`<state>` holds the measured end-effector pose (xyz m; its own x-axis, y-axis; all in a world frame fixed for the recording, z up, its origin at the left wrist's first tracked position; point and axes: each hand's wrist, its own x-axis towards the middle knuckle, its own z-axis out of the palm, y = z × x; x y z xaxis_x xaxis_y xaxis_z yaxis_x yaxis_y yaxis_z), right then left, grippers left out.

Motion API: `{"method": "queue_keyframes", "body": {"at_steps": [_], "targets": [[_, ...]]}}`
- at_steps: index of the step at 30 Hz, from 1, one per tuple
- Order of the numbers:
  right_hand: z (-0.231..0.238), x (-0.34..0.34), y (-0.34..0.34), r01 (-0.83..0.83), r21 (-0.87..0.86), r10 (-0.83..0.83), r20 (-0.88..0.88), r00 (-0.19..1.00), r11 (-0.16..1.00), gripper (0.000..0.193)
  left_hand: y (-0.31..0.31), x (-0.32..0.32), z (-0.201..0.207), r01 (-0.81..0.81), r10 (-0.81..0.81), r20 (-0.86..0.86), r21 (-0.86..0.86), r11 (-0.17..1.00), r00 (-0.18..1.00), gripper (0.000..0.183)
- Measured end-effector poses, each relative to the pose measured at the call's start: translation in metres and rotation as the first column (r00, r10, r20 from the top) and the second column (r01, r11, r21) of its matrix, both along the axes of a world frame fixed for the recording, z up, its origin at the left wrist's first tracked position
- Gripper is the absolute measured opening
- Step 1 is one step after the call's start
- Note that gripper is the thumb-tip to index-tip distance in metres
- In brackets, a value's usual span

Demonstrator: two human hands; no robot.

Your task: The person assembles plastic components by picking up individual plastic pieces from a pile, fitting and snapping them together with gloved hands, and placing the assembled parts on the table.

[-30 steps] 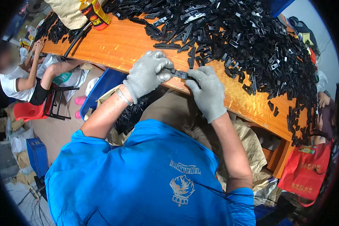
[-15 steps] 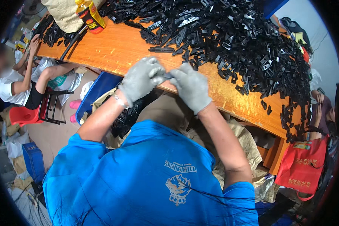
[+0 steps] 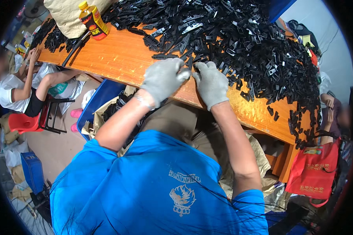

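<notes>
We see a loose pile of moulded black plastic parts point(image 3: 243, 47) on the orange wooden table point(image 3: 117, 58). At the pile's near edge, our gloved left hand point(image 3: 163, 81) bends its fingers toward the thumb, close to a narrow black part point(image 3: 189, 63); our gloved right hand point(image 3: 212, 84), just right of it, curls its fingers at the same edge. We cannot tell how far apart either set of fingertips is, or whether they have hold of anything. The parts lie jumbled, so pulling on one could drag neighbours from the pile; thick gloves could also fumble small pieces. The pile's far side is cut off, and its dark parts seemingly merge together.
</notes>
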<state>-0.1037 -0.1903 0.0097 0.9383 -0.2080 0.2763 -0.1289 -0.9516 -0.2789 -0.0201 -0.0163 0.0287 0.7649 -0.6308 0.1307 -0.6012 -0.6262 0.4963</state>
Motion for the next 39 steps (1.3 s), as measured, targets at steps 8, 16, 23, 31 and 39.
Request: {"method": "queue_keyframes", "body": {"at_steps": [8, 16, 23, 31, 39], "targets": [[0.008, -0.019, -0.025, -0.064, -0.099, 0.060, -0.039, 0.997, 0.993, 0.012, -0.032, -0.001, -0.005, -0.130, 0.132, -0.009, 0.098, 0.987, 0.991, 0.038], [0.004, -0.039, -0.040, -0.133, -0.069, 0.123, -0.135, 0.983, 0.989, 0.019, -0.001, -0.013, -0.002, 0.107, -0.110, 0.071, 0.045, 0.993, 0.991, 0.022], [0.016, -0.030, -0.041, -0.086, -0.231, 0.028, -0.244, 0.969, 0.969, 0.023, 0.028, -0.006, -0.015, 0.192, -0.153, 0.253, -0.134, 0.972, 0.955, 0.027], [0.000, -0.023, -0.006, -0.228, 0.182, 0.219, 0.068, 0.973, 0.956, 0.022, 0.032, 0.001, -0.026, 0.194, -0.159, 0.214, -0.149, 0.970, 0.964, 0.019], [-0.009, -0.004, -0.013, -0.406, 0.173, 0.381, 0.161, 0.911, 0.897, 0.022, 0.025, 0.000, -0.027, 0.213, -0.178, 0.223, -0.145, 0.966, 0.959, 0.017]]}}
